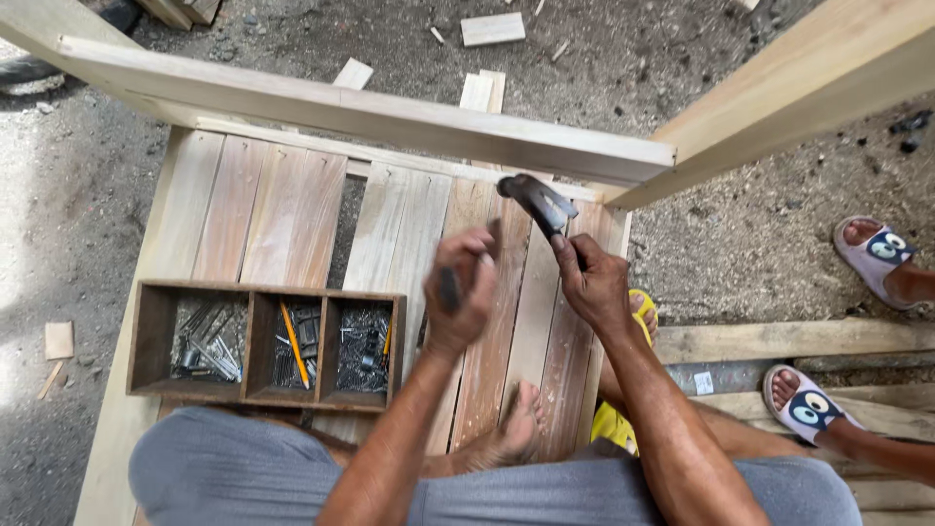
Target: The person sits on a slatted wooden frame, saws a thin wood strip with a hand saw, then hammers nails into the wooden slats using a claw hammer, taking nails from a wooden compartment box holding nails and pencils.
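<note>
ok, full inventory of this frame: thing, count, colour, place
slatted panel: 1, pale wood, flat on the ground under the person
beams: 2, pale wood, meeting at a corner above the panel's far end
wooden tray: 1, dark brown, three compartments of grey nails, on the panel's left side
pencil: 1, orange, in the tray's middle compartment
offcuts: several, pale wood, on the dirt beyond the panel
co-worker's sandalled feet: 2, grey sandals, far right
hammer: 1, dark metal head, by the beam corner
left hand: blurred, closed on a small dark thing I can't identify
right hand: fingers around the hammer handle
</note>
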Demonstrator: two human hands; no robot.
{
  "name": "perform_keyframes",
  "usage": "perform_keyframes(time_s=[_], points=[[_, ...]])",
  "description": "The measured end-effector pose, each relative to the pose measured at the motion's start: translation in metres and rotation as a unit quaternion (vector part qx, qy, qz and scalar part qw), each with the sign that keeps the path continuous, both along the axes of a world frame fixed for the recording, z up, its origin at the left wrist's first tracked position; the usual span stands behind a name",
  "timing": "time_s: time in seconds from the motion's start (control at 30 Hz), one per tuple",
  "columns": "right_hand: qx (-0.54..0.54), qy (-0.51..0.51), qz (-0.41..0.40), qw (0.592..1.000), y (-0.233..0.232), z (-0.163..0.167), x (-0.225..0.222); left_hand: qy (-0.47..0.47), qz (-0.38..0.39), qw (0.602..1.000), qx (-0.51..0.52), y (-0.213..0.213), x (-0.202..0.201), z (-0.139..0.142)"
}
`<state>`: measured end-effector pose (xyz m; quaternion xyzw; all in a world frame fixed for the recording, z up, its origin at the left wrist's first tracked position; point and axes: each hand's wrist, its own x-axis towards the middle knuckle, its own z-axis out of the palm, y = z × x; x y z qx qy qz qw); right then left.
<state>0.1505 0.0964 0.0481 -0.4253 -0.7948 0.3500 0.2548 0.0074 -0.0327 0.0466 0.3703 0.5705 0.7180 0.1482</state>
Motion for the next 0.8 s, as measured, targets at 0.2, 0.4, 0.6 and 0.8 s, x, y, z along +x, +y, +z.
perform_keyframes(time_s=[0.2,0.4,0.6,0.8], points=[[0.015,0.091,0.052,0.994,-0.013,0.038,0.0,-0.009,-0.062,0.994,-0.084,0.0,-0.047,0.007],[0.053,0.131,0.105,0.984,-0.021,0.074,0.014,0.039,-0.076,0.989,-0.12,0.001,-0.038,0.011],[0.127,0.13,0.182,0.966,-0.025,0.082,0.034,0.025,-0.06,0.982,-0.178,0.004,-0.036,0.006],[0.075,0.051,0.187,0.978,-0.038,0.075,0.041,0.142,-0.055,0.984,-0.089,0.009,-0.032,0.009]])
